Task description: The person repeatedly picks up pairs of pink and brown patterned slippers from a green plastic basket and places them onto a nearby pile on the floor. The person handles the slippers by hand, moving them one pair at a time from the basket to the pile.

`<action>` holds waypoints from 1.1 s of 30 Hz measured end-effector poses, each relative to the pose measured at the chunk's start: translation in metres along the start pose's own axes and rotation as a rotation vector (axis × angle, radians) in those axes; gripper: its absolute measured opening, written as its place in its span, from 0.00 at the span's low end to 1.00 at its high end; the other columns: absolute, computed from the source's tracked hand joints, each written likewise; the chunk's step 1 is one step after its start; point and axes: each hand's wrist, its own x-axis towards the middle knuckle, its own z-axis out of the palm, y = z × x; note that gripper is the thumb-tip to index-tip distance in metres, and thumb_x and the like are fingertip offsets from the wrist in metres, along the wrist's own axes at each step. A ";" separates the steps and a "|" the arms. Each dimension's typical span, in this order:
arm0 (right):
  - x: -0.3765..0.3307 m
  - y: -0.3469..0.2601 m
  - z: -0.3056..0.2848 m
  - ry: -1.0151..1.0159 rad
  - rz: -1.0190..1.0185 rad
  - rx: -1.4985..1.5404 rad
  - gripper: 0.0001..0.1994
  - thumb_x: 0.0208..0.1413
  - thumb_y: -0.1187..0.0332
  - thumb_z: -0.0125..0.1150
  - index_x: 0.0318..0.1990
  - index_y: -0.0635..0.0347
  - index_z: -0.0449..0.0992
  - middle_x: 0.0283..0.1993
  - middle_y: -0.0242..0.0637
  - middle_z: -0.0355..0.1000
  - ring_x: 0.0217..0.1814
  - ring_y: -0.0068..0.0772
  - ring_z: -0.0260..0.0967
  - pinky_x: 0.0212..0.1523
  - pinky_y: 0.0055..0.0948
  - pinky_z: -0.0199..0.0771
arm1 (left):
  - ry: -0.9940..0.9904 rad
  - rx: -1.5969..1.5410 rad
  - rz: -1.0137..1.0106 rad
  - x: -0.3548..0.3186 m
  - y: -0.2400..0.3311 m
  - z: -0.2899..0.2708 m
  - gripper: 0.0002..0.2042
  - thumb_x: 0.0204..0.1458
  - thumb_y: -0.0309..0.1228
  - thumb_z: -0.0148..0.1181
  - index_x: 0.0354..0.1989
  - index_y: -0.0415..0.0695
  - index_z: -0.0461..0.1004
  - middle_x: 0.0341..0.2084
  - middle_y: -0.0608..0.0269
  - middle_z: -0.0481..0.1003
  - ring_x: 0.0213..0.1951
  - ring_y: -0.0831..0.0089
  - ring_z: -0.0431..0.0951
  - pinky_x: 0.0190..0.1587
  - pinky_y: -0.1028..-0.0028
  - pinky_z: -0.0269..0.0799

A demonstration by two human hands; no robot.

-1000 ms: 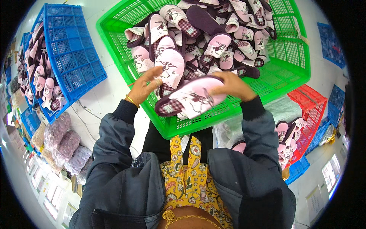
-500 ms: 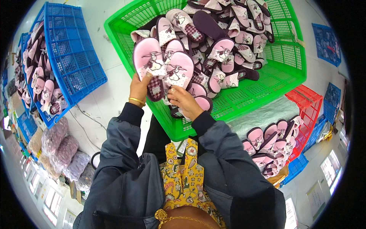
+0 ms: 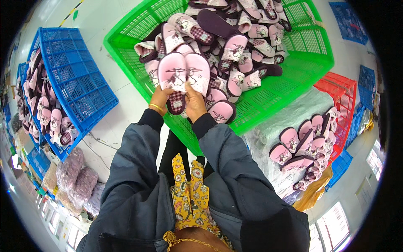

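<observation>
Two pink and white slippers with dark soles and a cartoon print are held side by side over the near left part of a green plastic crate (image 3: 268, 113). My left hand (image 3: 159, 101) is closed on the left slipper (image 3: 172, 69), and my right hand (image 3: 194, 103) is closed on the right slipper (image 3: 198, 69). Their inner edges touch or overlap slightly, toes pointing away from me. A checked purple insole shows between my hands. Beneath and beyond them lies a jumbled heap of similar slippers (image 3: 235, 50), one with its dark sole (image 3: 216, 23) turned up.
At left stands a blue crate (image 3: 75, 75) of slippers, with plastic-wrapped bundles (image 3: 86, 187) below it. To the right, paired slippers (image 3: 304, 145) lie in rows on a plastic-covered surface (image 3: 268, 138), beside a red crate (image 3: 346, 92). Further blue crates (image 3: 348, 21) stand beyond.
The two slippers have been brought together and levelled with each other. My right hand has moved left and up onto its slipper, close beside my left hand. The view has shifted slightly.
</observation>
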 end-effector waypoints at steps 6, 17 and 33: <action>-0.020 -0.029 -0.015 -0.112 -0.520 -0.705 0.20 0.45 0.73 0.65 0.47 0.66 0.72 0.43 0.39 0.74 0.43 0.34 0.72 0.45 0.30 0.71 | -0.154 0.033 -0.063 -0.043 -0.012 0.011 0.17 0.51 0.25 0.55 0.50 0.43 0.69 0.41 0.63 0.75 0.44 0.71 0.74 0.47 0.68 0.69; -0.312 -0.257 -0.092 0.262 -0.751 -0.852 0.16 0.46 0.74 0.67 0.44 0.63 0.76 0.43 0.35 0.75 0.44 0.23 0.71 0.44 0.27 0.71 | -0.863 0.364 -0.113 -0.164 -0.052 0.165 0.29 0.51 0.34 0.61 0.60 0.41 0.58 0.52 0.60 0.69 0.53 0.67 0.70 0.56 0.68 0.63; -0.376 -0.517 -0.451 0.690 -1.124 0.103 0.08 0.55 0.64 0.63 0.30 0.51 0.69 0.26 0.22 0.67 0.25 0.15 0.60 0.26 0.17 0.57 | -0.674 0.812 -0.261 -0.167 -0.111 0.256 0.14 0.59 0.34 0.52 0.52 0.48 0.68 0.46 0.67 0.73 0.47 0.73 0.73 0.49 0.72 0.66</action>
